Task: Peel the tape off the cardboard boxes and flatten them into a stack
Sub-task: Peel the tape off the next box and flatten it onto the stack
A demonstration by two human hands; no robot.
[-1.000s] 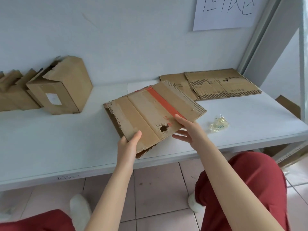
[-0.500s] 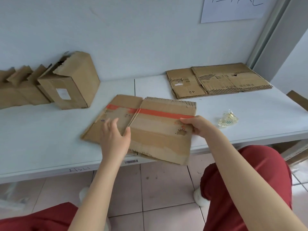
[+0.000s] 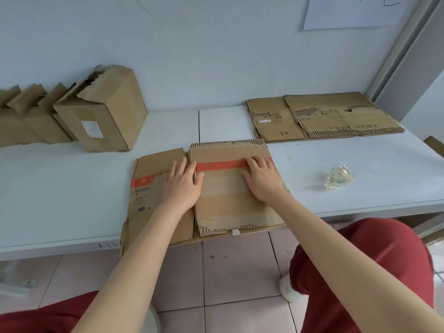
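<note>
A flattened cardboard box (image 3: pixel 225 203) lies at the front edge of the white table (image 3: pixel 72 193), with an orange tape strip (image 3: pixel 218 165) across its upper part. My left hand (image 3: pixel 181 182) presses flat on the box's left half, fingers spread. Palm down on its right half, my right hand (image 3: pixel 260 180) covers the right end of the tape. A stack of flattened boxes (image 3: pixel 322 117) lies at the back right. An upright box with a white label (image 3: pixel 101 116) stands at the back left, torn open on top.
More standing boxes (image 3: pixel 26 118) line the wall at the far left. A crumpled ball of clear tape (image 3: pixel 338 179) lies right of the flat box. A paper sheet (image 3: pixel 353 10) hangs on the wall. My red-trousered knees are below the table edge.
The box went from held tilted above the table to lying flat on it. Both hands let go of its edges and now press down on top.
</note>
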